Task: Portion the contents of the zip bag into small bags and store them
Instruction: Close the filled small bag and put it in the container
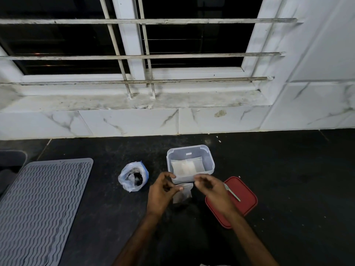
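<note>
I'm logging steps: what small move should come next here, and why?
Probably lift the small bag into the open container: the left hand pinches its top, the container sits just behind it, and other small bags already lie inside.

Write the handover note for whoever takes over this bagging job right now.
Left hand: pinches the top of a small bag, just in front of the clear container.
Right hand: fingers curled beside the bag's top; grip unclear.
Zip bag: open on the counter, left of the container, dark contents still inside.
Spoon: lies on the red lid, to the right.
Done: stored bags already lie in the container.
Left: probably close and store this bag, portion the rest, fit the lid.
</note>
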{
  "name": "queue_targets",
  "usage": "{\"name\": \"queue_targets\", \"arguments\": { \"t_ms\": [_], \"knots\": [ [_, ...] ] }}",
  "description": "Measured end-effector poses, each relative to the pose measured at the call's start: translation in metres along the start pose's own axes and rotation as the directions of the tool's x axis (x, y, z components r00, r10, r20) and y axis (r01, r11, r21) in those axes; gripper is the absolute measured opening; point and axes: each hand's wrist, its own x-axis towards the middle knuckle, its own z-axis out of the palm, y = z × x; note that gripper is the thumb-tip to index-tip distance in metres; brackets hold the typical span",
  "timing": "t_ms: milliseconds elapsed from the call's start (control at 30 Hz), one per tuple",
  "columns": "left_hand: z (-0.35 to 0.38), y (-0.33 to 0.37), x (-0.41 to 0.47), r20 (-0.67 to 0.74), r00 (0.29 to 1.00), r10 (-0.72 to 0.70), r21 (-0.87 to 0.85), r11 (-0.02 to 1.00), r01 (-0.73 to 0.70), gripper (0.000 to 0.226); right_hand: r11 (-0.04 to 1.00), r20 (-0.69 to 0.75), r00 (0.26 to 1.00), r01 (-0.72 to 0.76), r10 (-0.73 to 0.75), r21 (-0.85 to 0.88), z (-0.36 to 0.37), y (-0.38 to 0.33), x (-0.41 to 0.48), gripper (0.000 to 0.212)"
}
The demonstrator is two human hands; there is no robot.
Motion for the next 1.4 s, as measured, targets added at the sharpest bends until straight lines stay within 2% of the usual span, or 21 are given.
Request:
{"name": "queue_targets", "arguments": {
  "t_ms": [133, 300, 433, 533, 633, 767, 1100, 1233, 1400],
  "knots": [
    [-0.003, 0.002, 0.003, -0.007, 1.000, -0.028, -0.087, 0.996, 0.027, 0.032, 0.997, 0.042, 0.998, 0.049, -0.046, -0.052, 0.019, -0.007, 0.005, 0.007],
    [-0.005, -0.006, 0.003, 0.034, 0.997, -0.074, -0.116, 0.990, 0.077, 0.023, 0.996, -0.092, 0.995, 0.033, -0.041, -0.086, 0.023, -0.002, 0.008, 0.015],
    [-0.004, -0.009, 0.003, 0.040, 0.997, -0.059, -0.105, 0.992, 0.063, 0.009, 0.986, -0.135, 0.987, 0.061, -0.082, -0.156, 0.023, -0.004, 0.010, 0.015],
    [0.000, -0.001, 0.004, 0.029, 0.999, -0.019, -0.120, 0.993, 0.022, 0.008, 0.984, -0.154, 0.984, 0.064, -0.090, -0.166, 0.022, -0.007, 0.014, 0.010],
    [0.005, 0.002, 0.006, 0.022, 0.999, -0.042, -0.159, 0.986, 0.045, 0.008, 0.986, -0.193, 0.978, 0.055, -0.085, -0.155, 0.019, -0.009, 0.020, 0.008],
    [0.008, 0.003, 0.008, -0.019, 0.998, -0.067, -0.198, 0.978, 0.062, 0.013, 0.983, -0.203, 0.975, 0.058, -0.093, -0.174, 0.020, -0.009, 0.021, 0.008],
    [0.014, 0.016, -0.001, -0.195, 0.981, -0.017, -0.206, 0.978, -0.024, 0.009, 0.974, -0.302, 0.937, 0.120, -0.175, -0.192, 0.030, -0.011, 0.015, 0.012],
    [0.013, 0.017, -0.004, -0.155, 0.988, 0.020, -0.185, 0.982, -0.049, 0.007, 0.964, -0.173, 0.966, 0.155, -0.194, -0.214, 0.026, -0.017, 0.016, 0.008],
    [0.007, 0.011, -0.001, -0.079, 0.992, 0.098, 0.078, 0.993, -0.092, 0.018, 0.955, 0.005, 0.974, 0.224, -0.227, -0.193, 0.026, -0.034, 0.015, 0.010]
  ]
}}
